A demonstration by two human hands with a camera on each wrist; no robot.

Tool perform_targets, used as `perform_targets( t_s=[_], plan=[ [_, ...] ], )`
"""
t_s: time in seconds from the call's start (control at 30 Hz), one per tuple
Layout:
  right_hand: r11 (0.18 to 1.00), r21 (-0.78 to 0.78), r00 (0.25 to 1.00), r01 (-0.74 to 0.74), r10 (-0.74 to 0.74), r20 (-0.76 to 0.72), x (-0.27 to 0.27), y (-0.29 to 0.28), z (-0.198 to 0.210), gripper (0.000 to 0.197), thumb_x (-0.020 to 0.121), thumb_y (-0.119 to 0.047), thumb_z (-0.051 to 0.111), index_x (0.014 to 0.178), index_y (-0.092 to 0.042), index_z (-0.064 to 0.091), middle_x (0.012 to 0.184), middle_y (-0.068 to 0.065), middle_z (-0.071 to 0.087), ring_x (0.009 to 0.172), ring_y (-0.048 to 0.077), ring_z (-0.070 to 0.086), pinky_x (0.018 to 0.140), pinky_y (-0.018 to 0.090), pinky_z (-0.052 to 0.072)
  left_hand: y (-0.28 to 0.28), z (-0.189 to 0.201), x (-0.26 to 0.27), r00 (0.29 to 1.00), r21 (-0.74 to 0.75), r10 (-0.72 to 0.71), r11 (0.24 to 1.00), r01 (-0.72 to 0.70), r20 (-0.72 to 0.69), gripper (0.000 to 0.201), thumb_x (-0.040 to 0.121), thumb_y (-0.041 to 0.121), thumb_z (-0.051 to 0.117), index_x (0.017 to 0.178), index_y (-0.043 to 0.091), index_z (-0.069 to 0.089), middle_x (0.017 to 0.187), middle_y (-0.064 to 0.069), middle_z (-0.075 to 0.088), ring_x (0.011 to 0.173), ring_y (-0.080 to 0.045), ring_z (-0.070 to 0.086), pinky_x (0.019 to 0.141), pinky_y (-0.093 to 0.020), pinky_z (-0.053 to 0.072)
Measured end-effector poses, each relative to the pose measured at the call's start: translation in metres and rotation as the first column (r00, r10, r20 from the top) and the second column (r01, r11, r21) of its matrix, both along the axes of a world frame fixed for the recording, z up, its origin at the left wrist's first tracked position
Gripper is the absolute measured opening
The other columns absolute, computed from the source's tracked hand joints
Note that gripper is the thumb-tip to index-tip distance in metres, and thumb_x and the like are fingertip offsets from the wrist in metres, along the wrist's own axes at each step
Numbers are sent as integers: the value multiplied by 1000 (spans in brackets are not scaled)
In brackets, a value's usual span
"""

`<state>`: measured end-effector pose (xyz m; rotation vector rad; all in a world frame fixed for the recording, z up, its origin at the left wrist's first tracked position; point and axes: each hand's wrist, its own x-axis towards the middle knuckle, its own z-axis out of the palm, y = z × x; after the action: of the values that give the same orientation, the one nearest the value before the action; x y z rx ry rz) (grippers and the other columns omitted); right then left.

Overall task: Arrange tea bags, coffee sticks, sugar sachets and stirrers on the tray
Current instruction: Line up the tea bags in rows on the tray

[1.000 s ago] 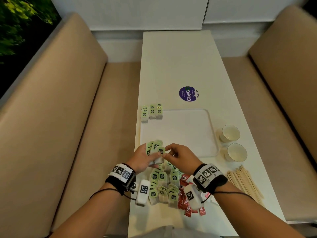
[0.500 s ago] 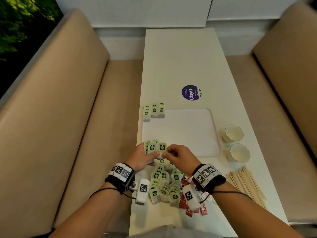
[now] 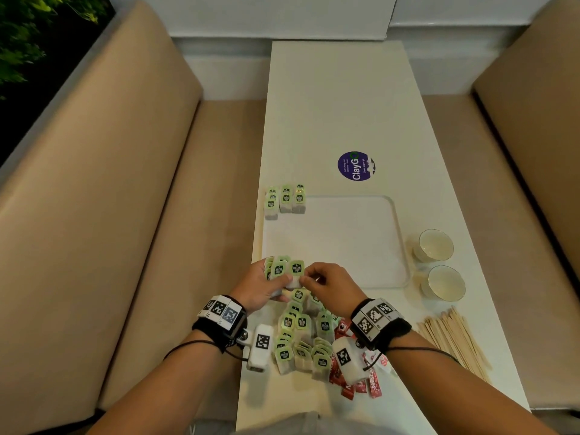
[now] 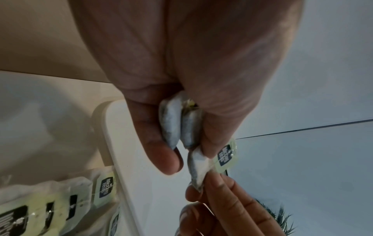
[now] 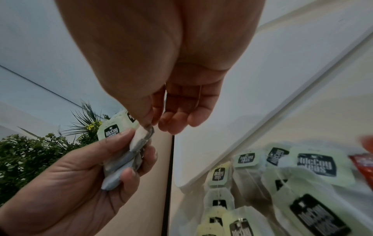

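Note:
My left hand (image 3: 272,283) grips a fanned bunch of green-tagged tea bags (image 3: 284,269) above the near left corner of the white tray (image 3: 351,243). My right hand (image 3: 309,279) pinches the rightmost tea bag (image 4: 198,166) of the bunch between thumb and forefinger. In the right wrist view the pinched bag's corner (image 5: 143,133) meets the bunch (image 5: 121,161) in the left palm. Three short rows of tea bags (image 3: 285,200) lie at the tray's far left corner. A loose pile of tea bags (image 3: 303,335) lies on the table under my wrists, with red coffee sticks (image 3: 361,379) beside it.
Wooden stirrers (image 3: 452,340) lie in a heap at the near right. Two small white cups (image 3: 435,244) (image 3: 444,282) stand right of the tray. A purple sticker (image 3: 356,166) marks the table beyond it. Beige benches flank the narrow table.
The camera view has shifted a little. Both hands stay together at the tray's near left corner, still holding the tea bags.

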<state>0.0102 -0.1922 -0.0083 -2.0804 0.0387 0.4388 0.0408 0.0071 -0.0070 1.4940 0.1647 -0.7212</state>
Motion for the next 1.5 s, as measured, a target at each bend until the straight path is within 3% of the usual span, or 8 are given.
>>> perform_targets(
  t_s=[0.27, 0.43, 0.53, 0.67, 0.8, 1.13, 1.27, 1.5],
  plan=[
    [999, -40, 1000, 20, -20, -1, 38, 1, 0, 16, 99, -31, 60, 85, -27, 66, 80, -7, 68, 73, 12, 68, 65, 23, 48, 8, -8, 20, 996, 43, 82, 996, -81, -25, 20, 95, 12, 66, 114, 7, 61, 101, -13, 68, 87, -20, 71, 67, -31, 60],
    [992, -97, 996, 84, -82, 24, 80, 3, -7, 17, 99, -29, 60, 93, -18, 72, 83, -11, 65, 71, 0, 57, 60, 16, 38, 19, -13, 35, 985, -8, 151, 988, -153, -86, 17, 94, 7, 67, 110, 9, 61, 96, -12, 64, 87, -24, 69, 67, -33, 60],
    [986, -125, 994, 107, -107, 5, 107, 9, -15, 19, 99, -25, 60, 94, -13, 74, 87, -3, 69, 74, 6, 59, 61, 15, 39, 25, -16, 46, 975, -34, 184, 981, -190, -125, 18, 94, 5, 64, 111, 8, 61, 98, -12, 64, 87, -24, 68, 63, -31, 59],
    [977, -163, 988, 137, -147, -54, 140, 16, -28, 24, 97, -21, 60, 81, -9, 72, 74, 0, 65, 66, 14, 57, 65, 27, 44, 28, -21, 61, 964, -48, 220, 972, -230, -152, 17, 96, 1, 57, 111, 8, 60, 99, -12, 63, 85, -25, 68, 59, -30, 58],
    [966, -214, 980, 147, -171, -98, 165, 20, -40, 37, 98, -20, 59, 61, -20, 57, 65, -3, 59, 60, 14, 54, 62, 27, 43, 29, -27, 75, 967, -28, 208, 976, -214, -144, 15, 98, 1, 55, 110, 8, 60, 98, -11, 63, 84, -24, 67, 59, -29, 58],
    [944, -264, 961, 199, -240, -137, 196, 29, -55, 35, 95, -22, 61, 60, -20, 60, 70, 4, 64, 68, 24, 62, 62, 28, 46, 19, -45, 113, 943, 30, 288, 957, -287, -169, 15, 97, 0, 53, 107, 9, 60, 107, -13, 68, 85, -26, 66, 70, -35, 60],
    [930, -299, 953, 213, -265, -146, 197, 31, -59, 21, 94, -28, 62, 79, -17, 73, 83, 5, 73, 75, 25, 68, 69, 33, 56, 13, -51, 128, 939, 60, 308, 951, -302, -154, 14, 95, 1, 57, 105, 8, 62, 108, -12, 67, 88, -27, 68, 70, -33, 60],
    [909, -339, 945, 243, -301, -127, 199, 35, -66, 26, 93, -33, 61, 80, -15, 74, 79, 4, 72, 72, 25, 67, 56, 24, 41, 3, -53, 146, 947, 81, 303, 952, -296, -108, 13, 95, 4, 58, 105, 7, 67, 95, -6, 70, 84, -24, 69, 72, -36, 61]
  ],
)
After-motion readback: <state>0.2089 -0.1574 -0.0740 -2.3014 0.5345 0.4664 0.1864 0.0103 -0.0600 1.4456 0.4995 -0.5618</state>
